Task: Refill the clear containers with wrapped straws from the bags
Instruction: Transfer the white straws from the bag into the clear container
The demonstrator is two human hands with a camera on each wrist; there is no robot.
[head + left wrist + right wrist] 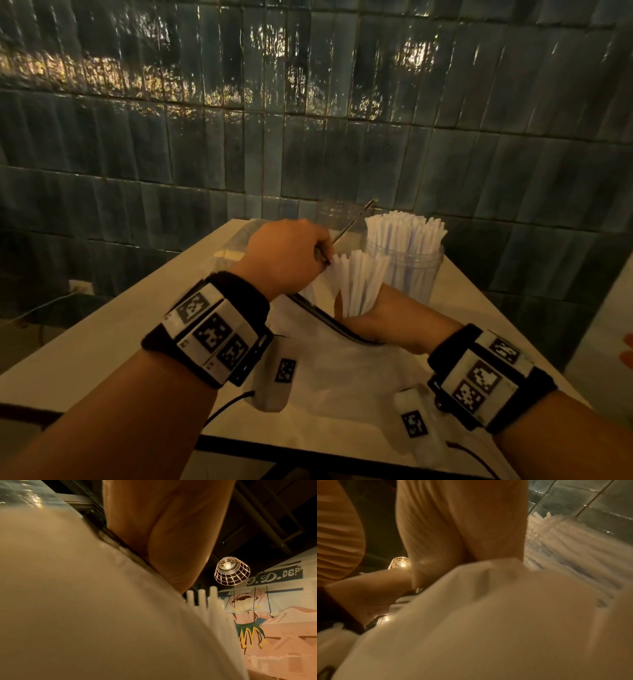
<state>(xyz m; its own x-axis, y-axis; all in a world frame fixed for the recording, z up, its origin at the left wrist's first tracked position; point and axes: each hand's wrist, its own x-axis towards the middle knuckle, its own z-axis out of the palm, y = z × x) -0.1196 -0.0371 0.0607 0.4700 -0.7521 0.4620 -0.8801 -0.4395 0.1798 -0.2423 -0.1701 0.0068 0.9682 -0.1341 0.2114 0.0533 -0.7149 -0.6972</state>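
A white plastic bag (342, 373) with a dark strip along its mouth lies on the cream table (102, 329). My left hand (287, 257) pinches the upper edge of the bag's mouth and holds it up. My right hand (380, 320) reaches into the mouth and grips a bunch of wrapped straws (356, 284), whose tips fan upward. Just behind stands a clear container (407, 270) packed with wrapped straws. The left wrist view shows my palm (154, 534), the blurred bag (68, 608) and straw tips (202, 600). The right wrist view shows the bag (488, 622) and the container (565, 540).
A thin metal rod (354, 221) slants up behind my left hand. Something clear (233, 240) sits at the table's back left, partly hidden. A dark tiled wall (308, 102) rises right behind the table. The table's right edge (507, 318) runs close to the container.
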